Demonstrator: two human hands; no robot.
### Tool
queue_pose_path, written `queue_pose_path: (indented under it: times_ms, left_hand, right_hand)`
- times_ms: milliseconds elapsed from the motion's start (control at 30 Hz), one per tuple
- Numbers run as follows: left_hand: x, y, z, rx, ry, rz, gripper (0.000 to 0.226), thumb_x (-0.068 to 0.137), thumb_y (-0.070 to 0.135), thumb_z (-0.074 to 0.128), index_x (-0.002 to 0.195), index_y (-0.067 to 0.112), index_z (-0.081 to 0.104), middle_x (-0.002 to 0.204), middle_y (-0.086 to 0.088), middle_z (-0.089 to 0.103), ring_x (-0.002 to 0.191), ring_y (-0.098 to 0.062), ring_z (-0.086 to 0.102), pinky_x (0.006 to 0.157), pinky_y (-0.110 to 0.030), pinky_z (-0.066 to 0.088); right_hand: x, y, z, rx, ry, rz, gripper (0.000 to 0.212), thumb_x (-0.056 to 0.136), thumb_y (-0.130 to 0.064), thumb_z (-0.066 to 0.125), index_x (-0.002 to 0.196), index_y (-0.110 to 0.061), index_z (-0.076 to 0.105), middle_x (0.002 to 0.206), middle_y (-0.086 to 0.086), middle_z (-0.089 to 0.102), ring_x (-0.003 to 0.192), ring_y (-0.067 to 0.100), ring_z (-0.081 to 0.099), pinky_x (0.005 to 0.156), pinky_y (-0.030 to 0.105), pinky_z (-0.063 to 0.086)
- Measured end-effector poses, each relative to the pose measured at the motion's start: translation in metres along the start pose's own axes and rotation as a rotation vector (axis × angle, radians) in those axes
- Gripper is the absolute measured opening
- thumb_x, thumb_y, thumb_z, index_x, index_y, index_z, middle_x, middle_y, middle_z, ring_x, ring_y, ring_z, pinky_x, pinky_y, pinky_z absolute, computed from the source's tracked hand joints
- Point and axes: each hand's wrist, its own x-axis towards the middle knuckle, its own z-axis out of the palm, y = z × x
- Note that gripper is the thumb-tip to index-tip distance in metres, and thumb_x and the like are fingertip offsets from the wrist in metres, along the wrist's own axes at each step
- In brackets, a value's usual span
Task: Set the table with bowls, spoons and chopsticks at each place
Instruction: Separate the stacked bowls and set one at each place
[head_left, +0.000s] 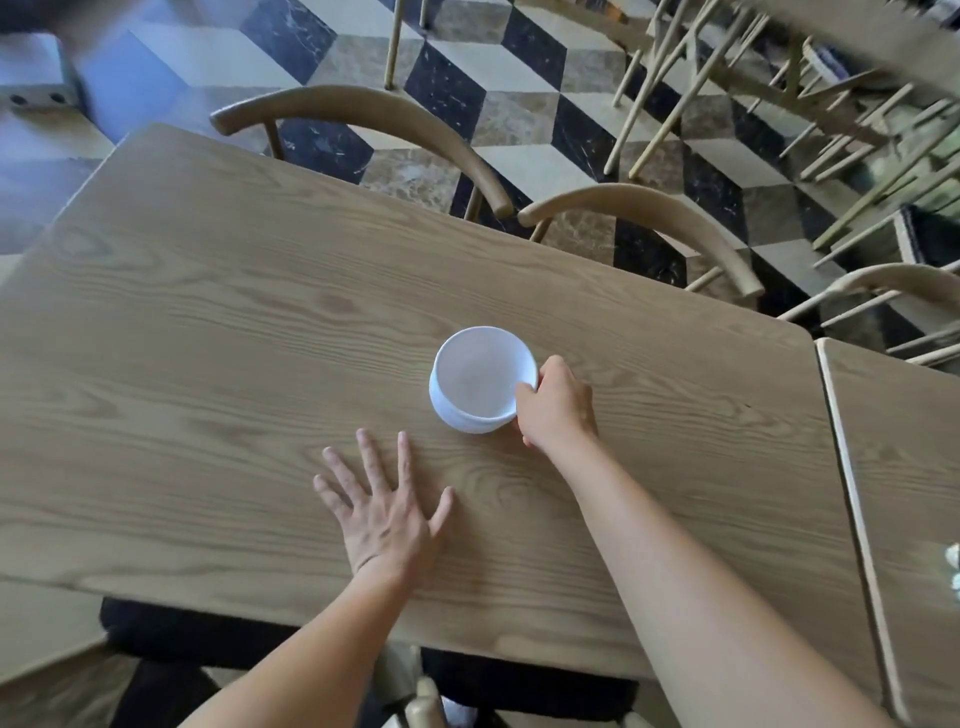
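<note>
A white bowl stands upright and empty near the middle of the wooden table. My right hand grips the bowl's right rim, thumb inside the edge and fingers down its outer wall. Whether the bowl rests on the wood or hangs just above it, I cannot tell. My left hand lies flat on the table to the bowl's lower left, fingers spread, holding nothing. No spoons or chopsticks are in view.
Two curved wooden chair backs line the table's far side. A second table adjoins on the right, with a small white thing at the frame edge. A dark cushioned seat sits under the near edge.
</note>
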Motion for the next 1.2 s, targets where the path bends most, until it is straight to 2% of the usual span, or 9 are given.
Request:
queue_pose_path:
  times_ms: [67, 100, 267, 367, 533, 667, 867, 1067, 1200]
  left_hand:
    - [0.000, 0.001, 0.003, 0.004, 0.025, -0.001, 0.095, 0.079, 0.082, 0.028, 0.158, 0.029, 0.019, 0.166, -0.020, 0.008, 0.147, -0.056, -0.009, 0.116, -0.069, -0.005]
    - [0.000, 0.001, 0.003, 0.000, 0.037, 0.000, 0.095, 0.079, 0.082, 0.029, 0.157, 0.029, 0.021, 0.166, -0.020, 0.008, 0.147, -0.055, -0.009, 0.116, -0.069, -0.005]
    - [-0.001, 0.001, 0.005, -0.012, 0.077, -0.011, 0.093, 0.078, 0.080, 0.034, 0.156, 0.030, 0.028, 0.166, -0.018, 0.012, 0.147, -0.054, -0.006, 0.117, -0.068, -0.002]
    - [0.000, 0.000, 0.006, -0.023, 0.090, -0.020, 0.092, 0.079, 0.081, 0.033, 0.157, 0.033, 0.024, 0.167, -0.016, 0.008, 0.148, -0.052, -0.009, 0.117, -0.066, -0.005]
    - [-0.003, 0.002, 0.004, -0.028, 0.102, -0.035, 0.091, 0.080, 0.083, 0.031, 0.158, 0.036, 0.017, 0.168, -0.012, 0.002, 0.149, -0.048, -0.013, 0.118, -0.062, -0.010]
    - [-0.006, 0.002, 0.004, -0.049, 0.132, -0.039, 0.090, 0.082, 0.081, 0.036, 0.157, 0.036, 0.018, 0.168, -0.011, 0.002, 0.150, -0.046, -0.013, 0.118, -0.060, -0.010]
    - [-0.008, 0.004, 0.001, -0.043, 0.130, -0.052, 0.087, 0.082, 0.079, 0.037, 0.156, 0.038, 0.019, 0.168, -0.010, 0.002, 0.150, -0.046, -0.009, 0.119, -0.060, -0.009]
    - [-0.010, 0.004, -0.001, -0.030, 0.132, -0.046, 0.085, 0.083, 0.078, 0.037, 0.155, 0.038, 0.020, 0.168, -0.010, 0.002, 0.151, -0.045, -0.009, 0.120, -0.061, -0.007]
    - [-0.016, 0.009, -0.009, -0.079, 0.128, -0.045, 0.083, 0.086, 0.073, 0.043, 0.156, 0.035, 0.021, 0.168, -0.011, 0.002, 0.151, -0.044, -0.007, 0.119, -0.062, -0.007]
  right_hand:
    - [0.001, -0.001, -0.001, -0.018, 0.006, -0.042, 0.009, 0.090, -0.022, 0.046, 0.085, -0.017, 0.039, 0.100, 0.022, 0.065, 0.078, 0.039, 0.070, 0.066, 0.044, 0.058]
    - [0.001, -0.002, -0.003, -0.019, 0.002, -0.061, 0.009, 0.090, -0.021, 0.045, 0.085, -0.017, 0.038, 0.100, 0.022, 0.065, 0.079, 0.040, 0.070, 0.066, 0.044, 0.057]
    - [-0.005, 0.002, -0.020, 0.095, -0.020, -0.098, 0.012, 0.092, -0.015, 0.041, 0.083, -0.016, 0.033, 0.088, 0.022, 0.063, 0.056, 0.032, 0.064, 0.043, 0.025, 0.039]
    - [-0.014, 0.014, -0.040, 0.298, -0.042, -0.078, 0.016, 0.093, -0.012, 0.041, 0.081, -0.017, 0.033, 0.069, 0.015, 0.055, 0.032, 0.019, 0.044, 0.032, 0.018, 0.027]
    - [-0.035, 0.070, -0.076, 0.503, -0.050, 0.053, 0.014, 0.096, -0.012, 0.042, 0.083, -0.016, 0.036, 0.072, 0.019, 0.056, 0.021, 0.011, 0.032, 0.031, 0.013, 0.021]
    - [-0.047, 0.134, -0.085, 0.513, 0.006, 0.199, 0.020, 0.092, -0.006, 0.039, 0.080, -0.018, 0.029, 0.062, 0.015, 0.050, 0.024, 0.012, 0.028, 0.034, 0.013, 0.019]
    - [-0.069, 0.211, -0.084, 0.464, -0.042, 0.412, 0.017, 0.090, -0.006, 0.036, 0.080, -0.018, 0.030, 0.075, 0.021, 0.060, 0.031, 0.013, 0.033, 0.032, 0.017, 0.018]
    - [-0.093, 0.247, -0.069, 0.465, -0.131, 0.490, 0.020, 0.093, -0.004, 0.035, 0.081, -0.018, 0.027, 0.080, 0.017, 0.054, 0.025, 0.006, 0.032, 0.031, 0.016, 0.017]
    - [-0.103, 0.256, -0.062, 0.480, -0.183, 0.509, 0.017, 0.096, -0.005, 0.036, 0.085, -0.016, 0.030, 0.078, 0.015, 0.053, 0.039, 0.013, 0.040, 0.032, 0.017, 0.018]
